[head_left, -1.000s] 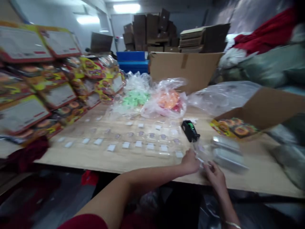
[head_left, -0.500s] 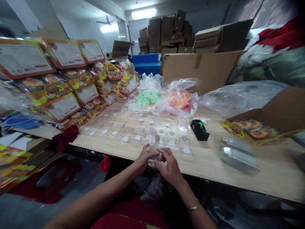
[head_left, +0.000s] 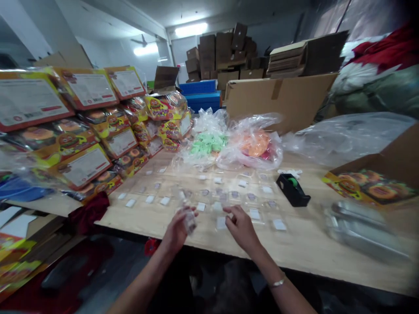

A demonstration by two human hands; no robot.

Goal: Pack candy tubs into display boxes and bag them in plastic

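Note:
Small clear plastic cases (head_left: pixel 254 214), many with a white square or a round purplish mark inside, lie in rows across the wooden table (head_left: pixel 144 220). My left hand (head_left: pixel 178 229) is closed around a clear plastic case (head_left: pixel 190 219), blurred by motion and held over the front edge. Over the table to its right is my right hand (head_left: pixel 240 224), thumb and index finger apart and the other fingers curled. Its fingertips are close to another clear case with a white square (head_left: pixel 221 223); whether they touch it I cannot tell.
A black tape dispenser (head_left: pixel 293 190) stands right of the cases. Behind are bags of green pieces (head_left: pixel 208 143) and orange pieces (head_left: pixel 257 144). Stacked burger-toy packs (head_left: pixel 85 168) rise on the left. Clear plastic trays (head_left: pixel 363 229) and an open burger pack (head_left: pixel 363 181) lie right.
My hands, together at the table's front edge before, have parted. The left has moved left with the clear case; the right has moved right over the table. The view has shifted slightly.

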